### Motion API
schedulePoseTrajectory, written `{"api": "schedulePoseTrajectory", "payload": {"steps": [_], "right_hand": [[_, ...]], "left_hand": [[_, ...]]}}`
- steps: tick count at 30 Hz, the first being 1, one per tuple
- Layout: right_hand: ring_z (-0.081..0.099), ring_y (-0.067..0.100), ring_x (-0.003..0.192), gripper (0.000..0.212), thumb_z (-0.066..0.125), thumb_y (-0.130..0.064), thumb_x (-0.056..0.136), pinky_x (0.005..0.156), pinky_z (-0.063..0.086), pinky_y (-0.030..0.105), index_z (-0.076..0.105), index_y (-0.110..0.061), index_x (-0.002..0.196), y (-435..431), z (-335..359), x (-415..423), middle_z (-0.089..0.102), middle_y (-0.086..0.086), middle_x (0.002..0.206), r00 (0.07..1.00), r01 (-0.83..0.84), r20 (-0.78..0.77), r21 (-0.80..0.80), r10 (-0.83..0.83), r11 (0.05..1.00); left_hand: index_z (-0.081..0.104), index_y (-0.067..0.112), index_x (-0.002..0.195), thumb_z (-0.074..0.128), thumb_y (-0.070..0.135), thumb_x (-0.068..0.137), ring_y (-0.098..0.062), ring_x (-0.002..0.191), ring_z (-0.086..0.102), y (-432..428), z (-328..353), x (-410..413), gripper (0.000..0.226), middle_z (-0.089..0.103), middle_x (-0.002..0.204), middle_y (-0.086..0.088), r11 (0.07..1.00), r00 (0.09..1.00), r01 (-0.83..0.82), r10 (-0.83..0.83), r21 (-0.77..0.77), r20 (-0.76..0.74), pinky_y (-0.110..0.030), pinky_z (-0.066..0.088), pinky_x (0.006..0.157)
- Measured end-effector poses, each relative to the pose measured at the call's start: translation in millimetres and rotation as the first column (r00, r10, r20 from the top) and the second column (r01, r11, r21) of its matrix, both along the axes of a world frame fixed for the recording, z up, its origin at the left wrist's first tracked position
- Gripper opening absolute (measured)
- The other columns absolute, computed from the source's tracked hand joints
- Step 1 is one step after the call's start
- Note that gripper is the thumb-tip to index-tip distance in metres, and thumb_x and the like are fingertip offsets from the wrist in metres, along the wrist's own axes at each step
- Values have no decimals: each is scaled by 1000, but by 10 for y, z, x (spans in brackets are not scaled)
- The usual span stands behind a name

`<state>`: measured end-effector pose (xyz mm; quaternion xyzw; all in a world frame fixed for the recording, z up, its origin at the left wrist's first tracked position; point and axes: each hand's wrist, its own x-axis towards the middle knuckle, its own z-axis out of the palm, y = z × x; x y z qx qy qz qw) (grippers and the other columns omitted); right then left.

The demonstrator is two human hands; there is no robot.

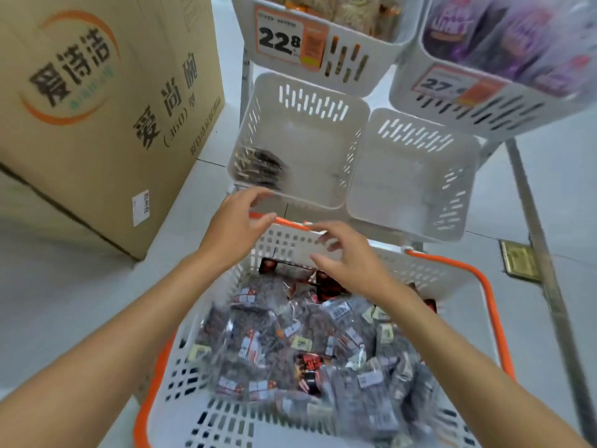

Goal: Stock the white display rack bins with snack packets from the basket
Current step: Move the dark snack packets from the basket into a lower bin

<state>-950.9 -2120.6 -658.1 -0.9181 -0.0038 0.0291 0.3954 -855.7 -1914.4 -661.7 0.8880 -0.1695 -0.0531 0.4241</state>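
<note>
Left hand: your left hand [237, 221] hovers over the far rim of the white perforated plastic basket with the orange rim [492, 305]. Its fingers are loosely spread and it grips nothing.
Right hand: your right hand [352, 257] hangs just inside the basket's far end, above the load. Its fingers are slack and slightly curved, with nothing pinched between them.
Stock: the dark, clear-wrapped snack packets with white and red labels [290, 344] lie heaped in the basket, covering its floor from the near wall to the far wall.
Left bin: the lower white slotted plastic bin [310, 101] hangs just beyond the basket's far rim. It holds a small stack of dark packets [261, 166] in the corner nearest the basket, and the rest of its floor is bare.
Right bin: the second lower white slotted bin [416, 137] sits beyond the basket's far right corner. No packet shows in it.
Upper bins: the two white bins above, further from the basket [352, 69] [484, 108], look full and carry orange-and-white price tags [281, 40].
Side: a large brown printed cardboard box [97, 124] stands to the left of the basket.
Progress: you are early in the job, as I judge it. One small batch is placed and almost the whole basket is left.
Next: your hands are bare, so expect to take up packets from the heap.
</note>
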Motion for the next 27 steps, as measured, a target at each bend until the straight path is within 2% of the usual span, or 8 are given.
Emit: {"api": "schedulePoseTrajectory", "payload": {"steps": [4,10,13,16,19,21,22,27], "right_hand": [[56,13,112,37,63,-19,93,95,43,27,60,-18,129,-199,-292,-484,62,-3,123,966,-67,-258,-183,18,981],[38,32,135,76,64,-32,91,108,37,45,26,-22,154,-352,-702,-538,43,10,148,811,-305,-586,-430,-5,849],[41,30,120,25,70,-39,87,102,31,43,62,-26,107,-288,-689,-531,55,7,110,848,-376,-528,-540,46,753],[58,24,88,22,76,-29,83,78,44,37,58,-19,75,-312,-449,-503,61,0,85,939,-145,-344,-343,20,928],[60,21,82,19,77,-24,84,79,49,35,64,-10,86,-221,-44,-594,66,4,88,993,105,-44,-82,-109,991],[59,11,88,18,77,-24,83,82,48,24,67,-13,94,-106,183,-735,65,-4,95,1000,-25,4,-61,26,998],[60,8,90,16,78,-24,83,85,49,23,69,-17,94,-68,254,-814,65,-7,98,989,-146,-42,-94,143,985],[53,4,125,32,69,-13,89,110,40,29,69,-25,119,-300,161,-1114,59,-11,137,929,-231,-301,-15,216,973]], "left_hand": [[59,19,127,68,20,92,-12,106,55,18,-37,-431,36,61,116,4,998,997,58,-56,22,-57,-24,40,90],[54,18,133,66,24,94,-16,108,54,47,-108,-901,41,55,129,-1,982,937,173,-141,74,-319,-27,39,90],[56,20,130,66,24,94,-12,109,52,119,-150,-1028,37,54,132,-1,984,924,167,-133,65,-359,-26,38,90],[57,18,127,63,32,96,-17,112,56,141,-160,-1083,35,58,130,-2,994,917,85,-53,65,-396,-32,44,95],[48,12,136,55,63,88,-27,111,64,39,-38,-1154,70,56,132,-10,987,631,-122,-6,-107,-776,-41,56,89],[41,17,139,56,74,76,-35,112,66,-81,37,-1182,86,53,137,-18,906,295,-305,-203,-294,-934,-44,59,85],[45,11,137,59,70,76,-37,111,66,-124,52,-1175,85,56,136,-21,857,236,-371,-285,-357,-929,-47,59,87],[55,26,130,65,48,86,-29,112,67,-344,-10,-1312,51,60,130,-8,936,277,-130,-283,-328,-918,-57,55,91]]}}
